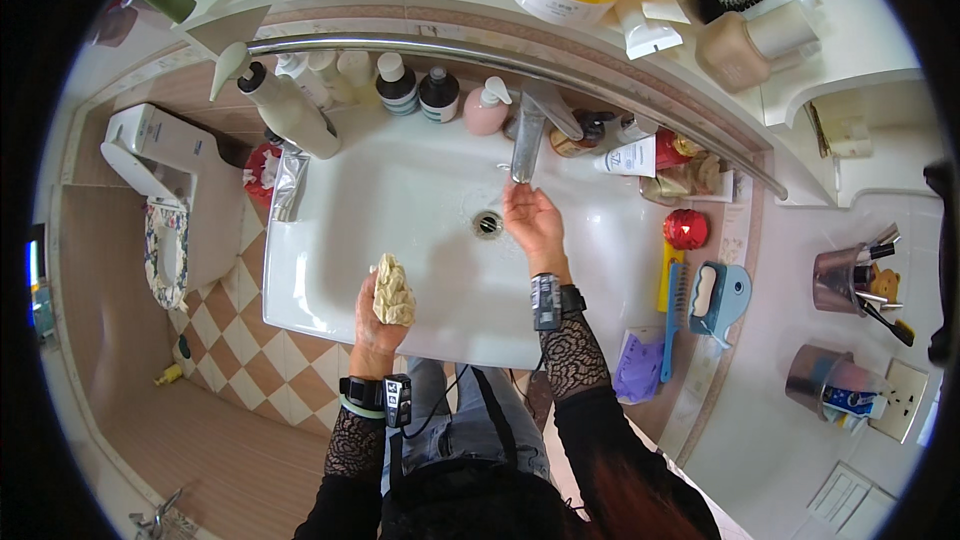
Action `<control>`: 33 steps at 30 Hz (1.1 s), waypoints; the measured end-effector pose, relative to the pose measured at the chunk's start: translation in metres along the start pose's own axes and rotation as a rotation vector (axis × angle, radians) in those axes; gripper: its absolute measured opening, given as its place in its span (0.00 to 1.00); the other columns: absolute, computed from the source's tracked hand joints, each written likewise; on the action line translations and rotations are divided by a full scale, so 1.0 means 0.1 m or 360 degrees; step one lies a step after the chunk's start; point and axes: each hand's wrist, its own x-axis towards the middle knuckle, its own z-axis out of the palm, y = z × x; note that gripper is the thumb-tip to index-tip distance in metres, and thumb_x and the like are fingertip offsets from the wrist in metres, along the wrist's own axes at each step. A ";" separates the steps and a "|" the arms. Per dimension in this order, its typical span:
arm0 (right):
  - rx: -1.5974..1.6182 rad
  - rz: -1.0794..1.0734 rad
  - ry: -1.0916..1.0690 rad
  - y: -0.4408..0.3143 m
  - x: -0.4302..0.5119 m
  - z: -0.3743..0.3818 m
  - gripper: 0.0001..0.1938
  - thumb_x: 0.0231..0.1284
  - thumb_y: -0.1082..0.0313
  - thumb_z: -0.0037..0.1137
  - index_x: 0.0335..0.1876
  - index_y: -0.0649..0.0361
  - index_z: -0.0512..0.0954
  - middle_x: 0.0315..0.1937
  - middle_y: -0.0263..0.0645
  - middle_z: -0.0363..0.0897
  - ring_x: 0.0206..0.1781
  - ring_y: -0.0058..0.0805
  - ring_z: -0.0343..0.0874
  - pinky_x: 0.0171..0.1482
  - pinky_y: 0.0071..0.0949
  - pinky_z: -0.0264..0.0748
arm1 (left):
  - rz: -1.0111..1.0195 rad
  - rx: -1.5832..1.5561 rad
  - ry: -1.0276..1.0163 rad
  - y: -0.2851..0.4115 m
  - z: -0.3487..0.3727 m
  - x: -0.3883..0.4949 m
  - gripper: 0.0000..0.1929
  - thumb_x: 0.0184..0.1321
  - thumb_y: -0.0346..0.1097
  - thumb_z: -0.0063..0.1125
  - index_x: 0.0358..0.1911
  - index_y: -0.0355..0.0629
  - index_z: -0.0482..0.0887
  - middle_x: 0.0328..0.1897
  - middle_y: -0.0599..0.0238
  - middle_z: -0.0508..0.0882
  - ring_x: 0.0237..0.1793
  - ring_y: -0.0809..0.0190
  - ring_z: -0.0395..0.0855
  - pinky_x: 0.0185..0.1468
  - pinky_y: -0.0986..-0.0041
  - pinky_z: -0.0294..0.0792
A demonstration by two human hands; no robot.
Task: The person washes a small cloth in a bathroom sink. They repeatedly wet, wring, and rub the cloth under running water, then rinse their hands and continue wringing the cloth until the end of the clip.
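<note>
My left hand (pixel 377 315) holds a crumpled pale yellow cloth (pixel 394 291) over the front left part of the white washbasin (pixel 360 165). Just under the spout of the metal faucet (pixel 528 139) is my right hand (pixel 534 221), palm up with nothing in it, its fingertips close to the spout's end. The round drain (pixel 487 224) lies beside that hand, with wet marks around it. Behind the basin, a pink pump bottle (pixel 486 109) stands to the left of the faucet.
Bottles crowd the back ledge, among them a tall pump bottle (pixel 292 109). A metal rail (pixel 450 47) crosses above them. A blue comb (pixel 674 322) and a whale-shaped soap dish (pixel 720 300) lie at the right. The toilet (pixel 199 187) stands left.
</note>
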 end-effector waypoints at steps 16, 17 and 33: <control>0.0077 -0.0216 -0.0088 -0.28 0.04 0.13 0.15 0.71 0.69 0.41 0.55 0.67 0.74 0.56 0.47 0.77 0.59 0.38 0.76 0.60 0.36 0.73 | -0.0024 -0.0138 -0.0148 0.04 -0.13 -0.01 0.12 0.70 0.44 0.43 0.41 0.47 0.79 0.29 0.74 0.81 0.22 0.71 0.77 0.22 0.80 0.71; -0.0111 -0.0045 -0.0027 -0.22 0.08 0.09 0.15 0.72 0.68 0.41 0.54 0.67 0.74 0.55 0.47 0.77 0.59 0.38 0.76 0.59 0.36 0.74 | -0.0029 -0.0127 -0.0093 0.03 -0.12 -0.01 0.12 0.70 0.44 0.43 0.41 0.47 0.79 0.30 0.73 0.82 0.23 0.71 0.78 0.22 0.79 0.71; -0.0910 0.0562 -0.0038 1.29 0.66 0.53 0.22 0.75 0.61 0.32 0.65 0.70 0.61 0.67 0.56 0.62 0.71 0.48 0.61 0.72 0.47 0.60 | -0.0002 -0.0205 -0.0164 -0.03 -0.15 0.03 0.12 0.70 0.43 0.45 0.39 0.46 0.81 0.32 0.72 0.84 0.27 0.69 0.81 0.30 0.78 0.74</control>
